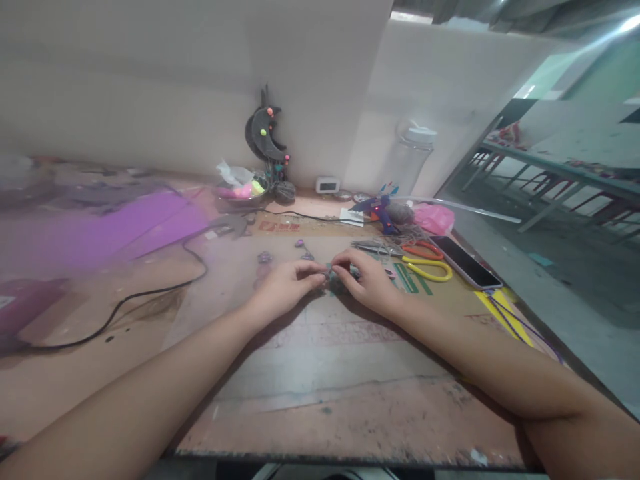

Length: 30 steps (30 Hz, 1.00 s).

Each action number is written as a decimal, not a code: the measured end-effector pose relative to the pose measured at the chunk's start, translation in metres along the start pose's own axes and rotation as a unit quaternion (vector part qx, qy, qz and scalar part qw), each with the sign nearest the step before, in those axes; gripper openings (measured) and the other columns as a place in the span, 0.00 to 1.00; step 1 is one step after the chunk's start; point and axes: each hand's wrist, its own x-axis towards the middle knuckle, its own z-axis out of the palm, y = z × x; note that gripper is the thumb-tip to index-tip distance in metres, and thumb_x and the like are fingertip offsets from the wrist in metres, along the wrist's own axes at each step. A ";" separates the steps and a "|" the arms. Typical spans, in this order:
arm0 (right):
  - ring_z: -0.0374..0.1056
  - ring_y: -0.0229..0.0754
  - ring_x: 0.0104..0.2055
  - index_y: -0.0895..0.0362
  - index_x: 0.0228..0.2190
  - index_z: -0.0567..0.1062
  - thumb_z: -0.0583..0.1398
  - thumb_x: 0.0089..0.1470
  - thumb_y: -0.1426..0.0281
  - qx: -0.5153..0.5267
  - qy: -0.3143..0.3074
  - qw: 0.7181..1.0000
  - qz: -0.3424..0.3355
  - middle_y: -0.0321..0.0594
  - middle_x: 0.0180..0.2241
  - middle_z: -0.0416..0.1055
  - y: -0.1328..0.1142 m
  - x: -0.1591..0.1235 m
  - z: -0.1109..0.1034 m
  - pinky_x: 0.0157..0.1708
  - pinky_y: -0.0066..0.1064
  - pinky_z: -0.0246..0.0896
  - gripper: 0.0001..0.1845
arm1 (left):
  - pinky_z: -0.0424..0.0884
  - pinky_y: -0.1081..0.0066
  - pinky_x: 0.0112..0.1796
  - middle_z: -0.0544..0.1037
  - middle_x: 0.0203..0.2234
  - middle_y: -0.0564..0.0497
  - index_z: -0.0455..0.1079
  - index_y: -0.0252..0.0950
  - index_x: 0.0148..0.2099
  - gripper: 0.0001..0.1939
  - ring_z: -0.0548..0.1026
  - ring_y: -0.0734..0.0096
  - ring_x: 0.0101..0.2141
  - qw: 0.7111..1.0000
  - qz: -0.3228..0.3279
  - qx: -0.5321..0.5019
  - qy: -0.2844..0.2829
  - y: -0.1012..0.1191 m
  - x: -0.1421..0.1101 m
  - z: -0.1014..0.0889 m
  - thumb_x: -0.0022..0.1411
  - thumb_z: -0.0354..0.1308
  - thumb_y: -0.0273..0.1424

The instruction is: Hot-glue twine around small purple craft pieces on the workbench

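My left hand (294, 285) and my right hand (364, 280) meet over the middle of the table, thumb and fingers pinched on each. Between the fingertips is a small dark piece (328, 272), too small and too covered to name. Just beyond the hands lies a small purple-tipped piece with a dark stem (304, 250). To its left sits a small greyish-purple piece (265, 257). Right of my right hand are several green strips (411, 278). Scissors with yellow handles (429, 269) and a tool with orange handles (423, 250) lie behind them.
A phone (466, 261) rests at the right edge near a yellow strip. Behind stand a blue glue gun (383, 213), a clear bottle (411, 160), a small white clock (327, 185) and a dark moon-shaped stand (267, 133). A black cable (135, 295) crosses the left side beside purple sheets (145, 227).
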 end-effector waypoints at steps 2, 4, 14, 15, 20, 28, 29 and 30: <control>0.67 0.41 0.35 0.56 0.35 0.71 0.55 0.60 0.70 0.000 0.002 1.000 0.002 0.41 0.32 0.72 0.001 0.000 0.000 0.37 0.33 0.62 0.05 | 0.70 0.67 0.38 0.80 0.36 0.45 0.76 0.34 0.45 0.15 0.76 0.67 0.35 1.000 0.003 0.009 -0.001 -0.003 0.001 0.000 0.57 0.59 0.35; 0.67 0.41 0.35 0.56 0.35 0.71 0.55 0.59 0.71 0.002 0.005 1.000 0.006 0.41 0.32 0.72 0.002 0.000 0.001 0.37 0.33 0.62 0.05 | 0.69 0.67 0.39 0.80 0.36 0.46 0.76 0.34 0.45 0.15 0.76 0.66 0.35 1.000 0.007 0.019 -0.005 -0.004 0.001 -0.001 0.57 0.59 0.36; 0.68 0.42 0.35 0.56 0.34 0.72 0.56 0.58 0.71 0.010 0.014 1.000 0.020 0.41 0.32 0.73 0.002 0.001 0.001 0.37 0.34 0.63 0.05 | 0.70 0.68 0.38 0.78 0.32 0.47 0.75 0.32 0.39 0.12 0.74 0.71 0.31 0.998 -0.020 -0.066 0.007 0.005 -0.003 0.004 0.53 0.63 0.34; 0.68 0.42 0.35 0.56 0.34 0.72 0.56 0.59 0.70 0.009 0.014 1.000 0.019 0.42 0.32 0.73 0.002 0.001 0.001 0.37 0.34 0.63 0.05 | 0.70 0.68 0.37 0.78 0.31 0.48 0.74 0.32 0.37 0.11 0.74 0.72 0.30 0.996 -0.025 -0.080 0.013 0.005 -0.003 0.004 0.53 0.63 0.34; 0.69 0.43 0.37 0.57 0.35 0.72 0.54 0.60 0.70 0.011 0.010 1.000 0.022 0.42 0.33 0.73 0.003 0.002 0.000 0.39 0.34 0.63 0.06 | 0.70 0.69 0.35 0.75 0.24 0.51 0.73 0.32 0.33 0.11 0.72 0.74 0.26 0.994 -0.033 -0.106 0.023 0.006 -0.002 0.004 0.52 0.64 0.35; 0.69 0.43 0.43 0.56 0.43 0.71 0.48 0.63 0.70 0.052 0.008 0.998 0.040 0.44 0.40 0.73 0.001 0.002 -0.003 0.44 0.37 0.63 0.13 | 0.69 0.72 0.32 0.73 0.22 0.53 0.71 0.32 0.32 0.12 0.70 0.76 0.25 0.998 -0.025 -0.062 0.009 0.008 -0.003 0.002 0.55 0.62 0.38; 0.69 0.43 0.43 0.56 0.43 0.70 0.47 0.63 0.71 0.060 0.005 0.997 0.041 0.44 0.40 0.72 0.001 0.002 -0.004 0.44 0.37 0.63 0.14 | 0.69 0.72 0.32 0.73 0.23 0.52 0.71 0.32 0.32 0.12 0.70 0.76 0.25 0.998 -0.022 -0.058 0.007 0.007 -0.003 0.002 0.55 0.62 0.38; 0.69 0.43 0.42 0.56 0.43 0.70 0.47 0.63 0.72 0.067 0.001 0.997 0.041 0.44 0.40 0.72 0.001 0.002 -0.004 0.44 0.37 0.63 0.14 | 0.68 0.72 0.32 0.73 0.23 0.52 0.71 0.32 0.32 0.13 0.70 0.76 0.25 0.998 -0.019 -0.054 0.006 0.007 -0.003 0.002 0.56 0.62 0.38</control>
